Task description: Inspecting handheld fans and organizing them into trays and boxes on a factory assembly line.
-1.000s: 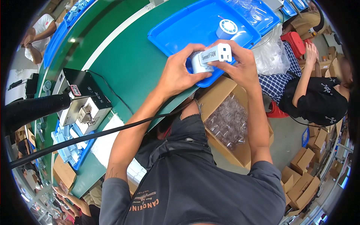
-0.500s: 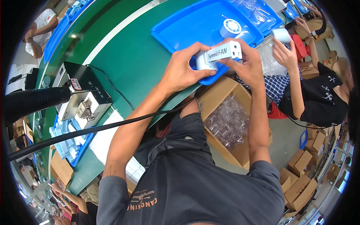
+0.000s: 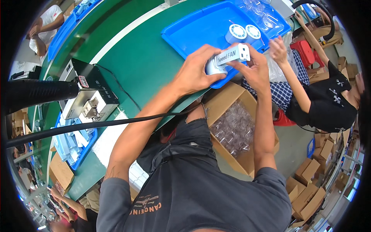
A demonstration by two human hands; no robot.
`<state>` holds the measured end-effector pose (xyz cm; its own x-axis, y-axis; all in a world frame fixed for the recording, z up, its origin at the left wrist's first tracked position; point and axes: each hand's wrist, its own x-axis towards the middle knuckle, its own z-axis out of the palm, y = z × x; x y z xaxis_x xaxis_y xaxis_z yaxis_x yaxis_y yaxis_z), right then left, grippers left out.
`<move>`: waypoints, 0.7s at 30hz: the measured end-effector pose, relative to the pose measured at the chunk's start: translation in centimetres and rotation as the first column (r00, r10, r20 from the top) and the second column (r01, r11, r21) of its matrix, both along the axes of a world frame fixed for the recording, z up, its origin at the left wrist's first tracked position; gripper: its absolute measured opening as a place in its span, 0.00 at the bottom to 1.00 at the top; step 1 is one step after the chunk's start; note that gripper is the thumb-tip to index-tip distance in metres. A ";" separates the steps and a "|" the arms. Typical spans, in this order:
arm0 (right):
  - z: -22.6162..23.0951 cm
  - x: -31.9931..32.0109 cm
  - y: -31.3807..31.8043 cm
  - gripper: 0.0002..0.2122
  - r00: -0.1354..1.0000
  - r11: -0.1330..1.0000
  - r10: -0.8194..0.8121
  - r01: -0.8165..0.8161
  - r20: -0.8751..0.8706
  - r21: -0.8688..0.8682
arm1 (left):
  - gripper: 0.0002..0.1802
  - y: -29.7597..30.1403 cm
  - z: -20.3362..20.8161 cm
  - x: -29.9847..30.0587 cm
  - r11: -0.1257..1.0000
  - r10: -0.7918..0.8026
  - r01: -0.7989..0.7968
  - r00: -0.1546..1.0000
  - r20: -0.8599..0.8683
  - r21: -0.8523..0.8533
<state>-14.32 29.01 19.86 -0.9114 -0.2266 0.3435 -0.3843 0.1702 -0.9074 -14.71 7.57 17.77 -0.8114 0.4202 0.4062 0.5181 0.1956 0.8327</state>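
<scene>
Left hand has the round body of a light blue housing pinched – thumb low, fingers curled over the top; right hand grips the housing's printed bar between thumb and fingers; part of the right fingers is hidden behind it, so can't tell their full placement; hands sit near each other with the housing between them, bar tilted slightly up to the right, its end with the square openings at the right-hand fingers.

Just beyond the hands: blue tray, near corner right behind the housing – can't tell if they touch; two round vented parts stand side by side in it, just past the right hand; farther out, a second blue tray with clear plastic pieces.

Right of the right hand: co-worker's hand, raised, blurred; can't tell if it holds anything; red stool past it.

Below the hands, between the forearms: open cardboard box with clear plastic parts inside; left of the left hand: green table, then a black-and-silver machine, and a small blue tray of pale blue pieces; black cable crosses over the left forearm.
</scene>
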 end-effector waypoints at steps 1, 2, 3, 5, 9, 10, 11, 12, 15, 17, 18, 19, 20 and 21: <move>0.0 0.0 0.1 0.17 0.998 1.000 0.025 -0.025 0.054 0.007 | 0.30 0.1 -0.1 0.1 1.000 0.010 -0.010 0.999 -0.045 0.016; 0.1 0.0 0.3 0.17 0.994 0.999 0.038 -0.038 0.102 -0.006 | 0.30 0.2 -0.2 0.2 0.999 0.002 0.001 0.999 -0.048 0.051; 0.1 -0.1 0.4 0.16 0.991 0.996 0.077 -0.072 0.109 -0.046 | 0.30 0.2 -0.3 0.3 0.998 0.012 -0.009 0.998 -0.054 0.068; 0.1 -0.3 0.5 0.15 0.992 0.996 0.087 -0.089 0.090 0.018 | 0.31 0.3 -0.4 0.3 0.999 0.035 -0.034 0.998 -0.055 0.021; 0.4 -0.6 -0.6 0.15 0.997 0.999 -0.005 0.007 0.075 -0.036 | 0.31 0.3 -0.2 0.2 0.994 0.102 -0.101 0.995 -0.018 0.045; 0.5 -0.4 -1.0 0.15 0.999 0.999 -0.050 0.049 0.021 0.017 | 0.31 0.3 -0.2 0.2 0.992 0.110 -0.108 0.994 -0.021 0.066; 0.7 -0.2 -1.5 0.15 0.990 0.988 -0.143 0.143 -0.004 0.065 | 0.31 0.3 -0.1 0.2 0.992 0.091 -0.093 0.996 0.026 0.084; 0.8 0.4 -2.1 0.13 0.961 0.963 -0.256 0.263 -0.100 0.061 | 0.31 0.2 0.0 0.2 0.993 0.071 -0.077 0.995 0.067 0.092; 1.3 2.5 -3.1 0.06 0.818 0.871 -0.452 0.490 -0.356 0.019 | 0.29 0.4 0.0 0.3 0.987 0.108 -0.115 0.992 0.068 0.111; 1.4 3.3 -3.5 0.04 0.896 0.864 -0.319 0.409 -0.308 0.293 | 0.29 0.3 -0.1 0.1 0.987 0.095 -0.104 0.992 0.081 0.120; 1.5 3.2 -3.6 0.06 0.933 0.838 -0.251 0.342 -0.257 0.425 | 0.29 0.2 -0.1 -0.1 0.988 0.077 -0.087 0.994 0.081 0.126; 1.5 3.2 -3.6 0.06 0.929 0.835 -0.258 0.352 -0.266 0.422 | 0.28 0.1 -0.1 -0.4 0.988 0.064 -0.074 0.995 0.078 0.135; 1.6 3.0 -3.6 0.08 0.949 0.802 -0.199 0.301 -0.243 0.516 | 0.28 0.0 0.0 -0.6 0.989 0.053 -0.063 0.996 0.073 0.134; 1.6 2.8 -3.6 0.09 0.963 0.756 -0.151 0.257 -0.222 0.602 | 0.27 -0.2 0.1 -0.7 0.992 0.062 -0.067 0.997 0.049 0.108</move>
<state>-11.54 25.37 21.50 -0.9101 -0.2522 0.3289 -0.3956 0.7651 -0.5080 -15.43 7.32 17.83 -0.8540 0.3215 0.4090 0.4684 0.1333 0.8734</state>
